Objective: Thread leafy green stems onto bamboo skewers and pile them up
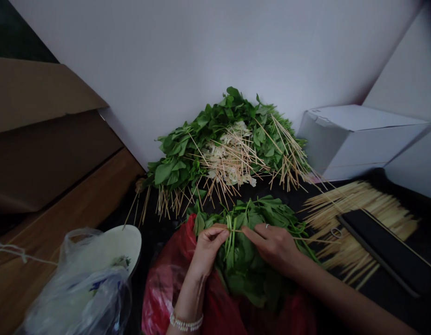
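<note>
- Leafy greens (243, 265) lie in a loose heap on the open red bag (166, 288) just in front of you, so the stems stay within reach of both hands.
- Your left hand (207, 245) is pinched shut on a small bunch of green stems, thumb against fingertips; this grip seems to keep the stems together.
- Your right hand (275, 244) is close beside it, fingers closed on a thin skewer (308, 240) that points toward the bunch. The two hands nearly meet over the leaves.
- Behind the bag, the pile of skewered greens (201, 139) leans at the wall, sticks pointing to you.
- Loose bamboo sticks (354, 204) lie at your right, with a flat black object (386, 251) on top of them, probably holding them in place.
- A white box (358, 139) stands behind them; a white plate (126, 242) and a clear plastic bag (79, 293) are at your left.
</note>
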Demonstrator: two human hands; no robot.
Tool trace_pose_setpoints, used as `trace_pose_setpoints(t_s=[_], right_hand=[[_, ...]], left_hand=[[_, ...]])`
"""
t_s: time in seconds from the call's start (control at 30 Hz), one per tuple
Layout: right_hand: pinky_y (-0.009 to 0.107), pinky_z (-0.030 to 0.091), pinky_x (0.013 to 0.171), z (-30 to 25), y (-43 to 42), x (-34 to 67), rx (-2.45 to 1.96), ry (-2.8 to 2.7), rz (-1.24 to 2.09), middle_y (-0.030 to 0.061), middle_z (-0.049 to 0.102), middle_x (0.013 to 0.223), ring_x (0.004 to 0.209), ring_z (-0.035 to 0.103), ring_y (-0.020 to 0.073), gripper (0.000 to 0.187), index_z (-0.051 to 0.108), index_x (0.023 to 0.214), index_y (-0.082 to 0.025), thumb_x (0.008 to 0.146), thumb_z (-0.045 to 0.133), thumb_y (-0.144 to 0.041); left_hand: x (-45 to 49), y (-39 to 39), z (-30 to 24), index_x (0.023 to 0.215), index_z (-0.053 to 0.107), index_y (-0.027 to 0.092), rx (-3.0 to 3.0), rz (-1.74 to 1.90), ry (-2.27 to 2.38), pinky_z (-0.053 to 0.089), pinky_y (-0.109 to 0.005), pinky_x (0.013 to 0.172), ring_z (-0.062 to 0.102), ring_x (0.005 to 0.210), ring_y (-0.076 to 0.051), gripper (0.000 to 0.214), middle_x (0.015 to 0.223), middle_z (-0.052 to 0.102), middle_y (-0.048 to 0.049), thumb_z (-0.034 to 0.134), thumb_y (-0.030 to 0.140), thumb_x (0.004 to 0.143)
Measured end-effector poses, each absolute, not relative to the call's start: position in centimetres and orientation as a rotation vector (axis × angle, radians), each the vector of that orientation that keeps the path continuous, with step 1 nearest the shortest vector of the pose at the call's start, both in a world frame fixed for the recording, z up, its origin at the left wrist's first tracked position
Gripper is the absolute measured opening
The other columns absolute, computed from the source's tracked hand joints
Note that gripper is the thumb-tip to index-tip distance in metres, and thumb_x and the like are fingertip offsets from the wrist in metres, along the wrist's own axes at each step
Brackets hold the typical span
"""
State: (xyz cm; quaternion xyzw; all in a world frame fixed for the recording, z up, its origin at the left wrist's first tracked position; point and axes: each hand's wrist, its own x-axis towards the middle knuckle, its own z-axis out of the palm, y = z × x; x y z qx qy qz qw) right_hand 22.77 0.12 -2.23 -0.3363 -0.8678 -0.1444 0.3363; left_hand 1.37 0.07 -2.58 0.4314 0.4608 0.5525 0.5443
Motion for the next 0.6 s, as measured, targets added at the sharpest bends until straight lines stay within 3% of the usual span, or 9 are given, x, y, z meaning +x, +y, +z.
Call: trace_pose_setpoints(t_s=[0.13,0.23,0.33,0.43,0.6], right_hand=[[0.027,0.038,0.056,-1.8,0.3,23.0,-0.886,-2.236,-0.356,0.0002,0.059,0.069,0.060,0.055,0.0130,0.029,0.066,0.111,-0.016,0.091,0.047,-0.007],[0.025,0.044,0.061,-1.5,1.0,23.9,-0.918,-2.121,-0.293,0.0024,0.065,0.075,0.065,0.060,0.0129,0.025,0.066,0.110,-0.016,0.094,0.048,-0.010],[0.024,0.051,0.070,-1.3,1.8,24.7,-0.916,-1.965,-0.191,0.0057,0.072,0.087,0.075,0.067,0.0136,0.023,0.066,0.112,-0.016,0.095,0.050,-0.011],[0.025,0.054,0.077,-0.9,2.1,25.0,-0.920,-1.853,-0.101,0.0061,0.075,0.096,0.084,0.070,0.0152,0.024,0.066,0.113,-0.019,0.096,0.050,-0.014],[0.025,0.054,0.059,-0.2,1.7,25.0,-0.973,-1.750,-0.058,0.0007,0.070,0.072,0.060,0.066,0.0139,0.023,0.067,0.106,-0.021,0.096,0.046,-0.018]], left_hand=[[1.2,0.0,-2.5,0.074,0.080,0.018,1.040,1.336,1.120,0.052,-0.029,0.075,0.066,0.076,-0.018,0.022,0.081,0.075,-0.0061,0.087,0.036,0.065],[0.0,0.2,-2.4,0.089,0.079,0.019,1.067,1.536,1.312,0.053,-0.031,0.075,0.066,0.074,-0.018,0.025,0.089,0.076,-0.0071,0.079,0.040,0.075],[-1.6,0.7,-2.7,0.102,0.076,0.020,1.101,1.813,1.555,0.052,-0.034,0.086,0.067,0.092,-0.022,0.027,0.106,0.074,-0.0094,0.071,0.038,0.082],[-2.4,1.4,-3.6,0.109,0.073,0.021,1.198,1.804,1.656,0.048,-0.038,0.095,0.065,0.105,-0.026,0.030,0.113,0.072,-0.0111,0.071,0.030,0.080],[-2.5,1.8,-4.7,0.106,0.073,0.022,1.373,1.549,1.789,0.041,-0.046,0.103,0.062,0.113,-0.032,0.034,0.113,0.072,-0.0120,0.073,0.019,0.072]])
